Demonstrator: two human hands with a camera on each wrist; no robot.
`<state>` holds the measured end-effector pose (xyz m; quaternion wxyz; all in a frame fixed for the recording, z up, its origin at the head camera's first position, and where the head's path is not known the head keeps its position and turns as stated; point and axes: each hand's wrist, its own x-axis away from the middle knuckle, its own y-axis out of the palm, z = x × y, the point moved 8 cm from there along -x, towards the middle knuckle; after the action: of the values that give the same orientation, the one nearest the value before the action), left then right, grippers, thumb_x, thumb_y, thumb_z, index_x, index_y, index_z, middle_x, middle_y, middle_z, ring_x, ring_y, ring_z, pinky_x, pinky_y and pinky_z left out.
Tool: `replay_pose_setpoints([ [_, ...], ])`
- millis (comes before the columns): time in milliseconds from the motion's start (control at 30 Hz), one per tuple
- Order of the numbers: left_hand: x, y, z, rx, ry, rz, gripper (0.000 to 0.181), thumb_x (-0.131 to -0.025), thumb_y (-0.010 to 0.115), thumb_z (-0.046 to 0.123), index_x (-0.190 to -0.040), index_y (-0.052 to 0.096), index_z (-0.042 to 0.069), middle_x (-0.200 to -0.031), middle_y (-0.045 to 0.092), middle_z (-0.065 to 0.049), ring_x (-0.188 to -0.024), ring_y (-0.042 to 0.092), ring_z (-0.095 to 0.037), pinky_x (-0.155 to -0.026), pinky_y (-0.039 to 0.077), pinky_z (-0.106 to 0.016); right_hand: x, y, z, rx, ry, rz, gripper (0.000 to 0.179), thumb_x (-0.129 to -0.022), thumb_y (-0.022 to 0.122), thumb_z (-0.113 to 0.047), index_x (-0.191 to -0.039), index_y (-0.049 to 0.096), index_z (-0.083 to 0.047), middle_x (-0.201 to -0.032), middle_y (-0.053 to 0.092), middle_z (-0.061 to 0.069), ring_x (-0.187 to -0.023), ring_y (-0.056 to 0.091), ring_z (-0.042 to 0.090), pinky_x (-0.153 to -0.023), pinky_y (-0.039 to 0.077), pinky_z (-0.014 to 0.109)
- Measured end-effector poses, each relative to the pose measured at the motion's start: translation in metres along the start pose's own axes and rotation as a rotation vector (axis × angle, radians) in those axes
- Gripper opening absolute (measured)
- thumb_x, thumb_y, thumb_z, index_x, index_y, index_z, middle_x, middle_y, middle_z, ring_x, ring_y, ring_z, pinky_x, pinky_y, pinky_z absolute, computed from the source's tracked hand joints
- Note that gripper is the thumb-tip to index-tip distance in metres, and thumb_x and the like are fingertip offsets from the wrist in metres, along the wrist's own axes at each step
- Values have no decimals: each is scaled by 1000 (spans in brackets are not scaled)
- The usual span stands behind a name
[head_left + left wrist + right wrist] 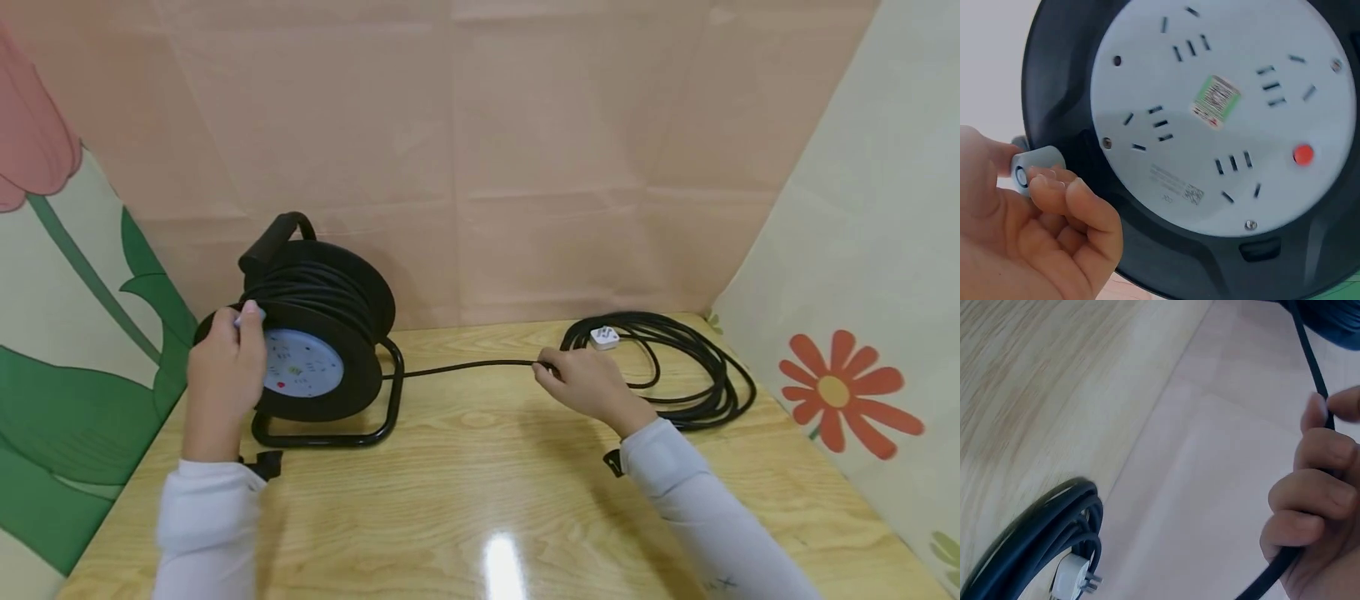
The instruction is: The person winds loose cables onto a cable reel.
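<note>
A black cable reel [322,292] stands on its tube frame at the left of the table, cable wound round its drum. Its round grey socket panel [1235,169] has several outlets and a red button. At the panel's outer rim my left hand [225,358] grips the small grey crank knob [1038,165] between thumb and curled fingers. From the reel a black cable [465,365] runs rightward, nearly straight, into my right hand [588,383]. That hand's fingers [1310,500] wrap round the cable, with thumb and forefinger pinching it.
Beyond my right hand lies a loose coil of black cable [720,392] on the wooden table [450,492]. The white plug [604,337] rests at the coil's inner left side. A pinkish sheet [525,167] hangs behind the table, with flower-printed panels at both sides.
</note>
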<state>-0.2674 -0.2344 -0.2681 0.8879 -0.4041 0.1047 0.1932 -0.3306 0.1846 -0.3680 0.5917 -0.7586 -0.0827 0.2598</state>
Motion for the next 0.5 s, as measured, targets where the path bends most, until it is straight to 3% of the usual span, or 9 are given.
replay_pose_setpoints([
  [133,3,5,15,-42,61,32,60,-99,18,50,-105,44,-3,-80,51,-21,-72,50,-37,-60,41,-47,-3,1,-8,-7,-22,13,24,-97,44,-38,-96,64,-25,-57,51,-14,-45,42,6,-37,32,29],
  [367,9,17,33,-74,129,38,57,-100,20,46,-103,47,-4,-79,56,-26,-75,55,-42,-63,45,-57,-2,3,-11,-13,9,43,34,-93,43,-56,-74,56,-30,-45,39,-11,-37,33,8,-36,23,27],
  [500,11,22,39,-105,153,60,56,-100,22,45,-98,48,-4,-75,57,-27,-71,57,-44,-62,46,-59,-4,6,-17,-63,9,14,32,-94,44,-51,-76,57,-28,-47,40,-9,-38,33,9,-36,25,27],
])
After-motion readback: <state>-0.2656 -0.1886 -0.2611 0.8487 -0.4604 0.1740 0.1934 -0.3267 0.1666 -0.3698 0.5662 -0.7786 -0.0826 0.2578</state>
